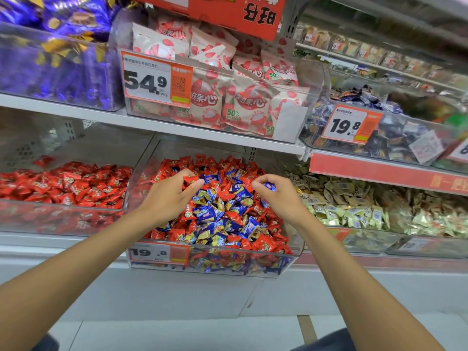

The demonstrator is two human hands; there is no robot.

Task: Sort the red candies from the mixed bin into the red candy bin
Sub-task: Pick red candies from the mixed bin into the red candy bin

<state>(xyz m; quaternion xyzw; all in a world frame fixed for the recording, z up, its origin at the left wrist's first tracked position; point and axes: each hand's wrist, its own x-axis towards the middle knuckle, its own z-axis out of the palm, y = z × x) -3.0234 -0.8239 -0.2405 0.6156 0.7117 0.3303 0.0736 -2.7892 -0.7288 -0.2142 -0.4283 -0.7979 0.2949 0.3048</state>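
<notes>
Over the mixed bin (296, 240), the left hand (169, 197) pinched a red candy (190, 179) in curled fingers, and the right hand (277, 197) likewise pinched a blue candy (270, 186). The red candy bin (76, 208) sat just leftward along the shelf, nearer the left hand.

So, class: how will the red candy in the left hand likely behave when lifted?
Probably light: a pinch of the left hand holds the red candy. It looks glossy and slippery, so it may slip. Pillow-shaped, it likely won't roll.
</notes>
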